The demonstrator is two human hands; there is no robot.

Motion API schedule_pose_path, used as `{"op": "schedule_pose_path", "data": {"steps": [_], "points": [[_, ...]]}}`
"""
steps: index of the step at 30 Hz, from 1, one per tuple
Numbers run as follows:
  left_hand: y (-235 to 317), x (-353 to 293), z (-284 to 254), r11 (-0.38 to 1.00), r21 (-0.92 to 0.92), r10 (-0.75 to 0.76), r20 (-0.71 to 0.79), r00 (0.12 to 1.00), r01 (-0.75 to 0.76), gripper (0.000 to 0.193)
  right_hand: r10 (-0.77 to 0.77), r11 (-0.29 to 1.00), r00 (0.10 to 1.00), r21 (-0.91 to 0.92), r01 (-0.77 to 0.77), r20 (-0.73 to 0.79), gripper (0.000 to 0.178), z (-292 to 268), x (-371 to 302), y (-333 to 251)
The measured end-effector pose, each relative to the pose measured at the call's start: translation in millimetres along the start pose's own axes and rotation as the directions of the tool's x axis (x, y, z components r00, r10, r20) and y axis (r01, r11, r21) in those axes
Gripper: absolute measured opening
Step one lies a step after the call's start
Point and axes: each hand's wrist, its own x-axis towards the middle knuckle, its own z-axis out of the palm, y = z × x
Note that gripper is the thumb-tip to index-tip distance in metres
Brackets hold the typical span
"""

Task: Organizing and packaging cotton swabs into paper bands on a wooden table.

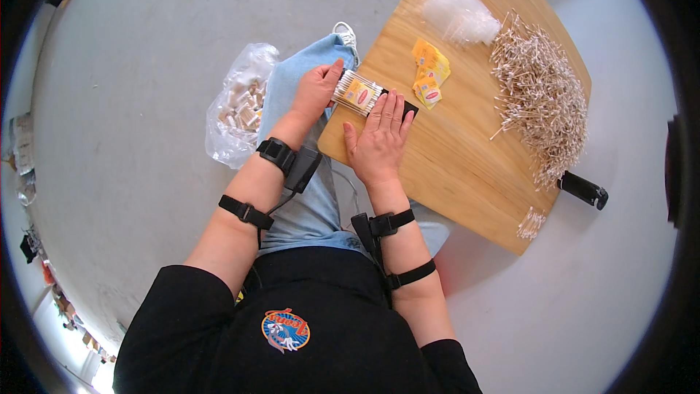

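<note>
Left hand (315,95) holding cotton-swab pack (356,93) by its left end, grip narrow; right hand (380,145) lying flat, fingers extended over black piece (411,109) at pack's right end. Pack resting at near-left corner of wooden table (467,168), yellow cards (435,67) lying nearby (heap of loose swabs (543,91) spreading farther right).

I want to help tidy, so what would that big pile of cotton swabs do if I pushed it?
The pile of cotton swabs would probably spread and slide apart, since the sticks lie loose and crisscrossed. Each stick looks thin, so it's likely light and might roll. Some could fall, because the pile reaches the edge of the wooden table.
</note>
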Motion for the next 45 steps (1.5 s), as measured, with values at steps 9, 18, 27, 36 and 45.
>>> {"op": "schedule_pose_path", "data": {"steps": [9, 18, 27, 36, 45], "points": [[-6, 2, 3, 0.976, 0.156, 0.169, -0.090, 0.981, -0.154, 0.050, 0.025, 1.000, 1.000, 0.020, -0.025, 0.013, 0.086, -1, 1, -6], [-8, 1, -3, 0.940, 0.282, 0.226, -0.094, 0.970, -0.192, 0.049, 0.028, 0.997, 0.999, 0.070, -0.026, -0.028, 0.085, 5, 0, -5], [-9, -11, 0, 0.888, 0.320, 0.366, -0.057, 0.929, -0.330, 0.038, -0.014, 1.000, 1.000, -0.007, 0.014, 0.014, 0.078, 0, -1, -6], [-17, -7, 1, 0.828, 0.296, 0.505, -0.024, 0.863, -0.476, 0.037, -0.026, 1.000, 1.000, 0.000, 0.026, 0.014, 0.077, -1, -1, -6], [-25, 3, -4, 0.951, 0.046, 0.308, -0.035, 0.951, -0.306, 0.034, -0.012, 1.000, 1.000, -0.005, 0.012, 0.003, 0.078, -3, 3, -12]]}}
